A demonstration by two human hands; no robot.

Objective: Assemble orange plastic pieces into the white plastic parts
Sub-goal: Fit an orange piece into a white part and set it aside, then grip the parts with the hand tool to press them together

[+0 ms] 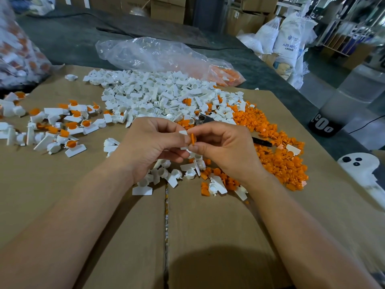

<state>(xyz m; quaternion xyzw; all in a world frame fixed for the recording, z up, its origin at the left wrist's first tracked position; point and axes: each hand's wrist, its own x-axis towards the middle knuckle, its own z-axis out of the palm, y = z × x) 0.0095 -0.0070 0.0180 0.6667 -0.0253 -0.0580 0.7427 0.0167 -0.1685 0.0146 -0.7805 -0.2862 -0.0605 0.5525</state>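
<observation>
Flattened brown cardboard (208, 226) covers the work surface, with a dark grey-green table (68, 40) beyond it. Further back are stacked cartons (166, 7) and white sacks (289, 38).

The left hand (154, 142) and right hand (225, 147) meet above the cardboard, fingertips almost touching. The left fingers are curled round a white part (183, 133), mostly hidden in the grip. The right thumb and forefinger pinch an orange piece (193, 138) right against it. The orange piece shows edge-on, its long axis upright, its flat faces turned sideways toward the left fingers.

Directly beneath the fingers lie loose white parts (177, 172). Beyond the fingers rises the heap of white parts (156, 97), with a clear plastic bag (162, 55) behind it. The orange pieces (277, 155) spread to the right of the fingers, a black pen (261, 141) lying among them. The finished pieces (62, 126) lie well to the left.

On the near side of the fingers plain cardboard runs toward the person, split by a seam (166, 215). The cardboard's right edge (325, 126) slants just past the orange spread.
</observation>
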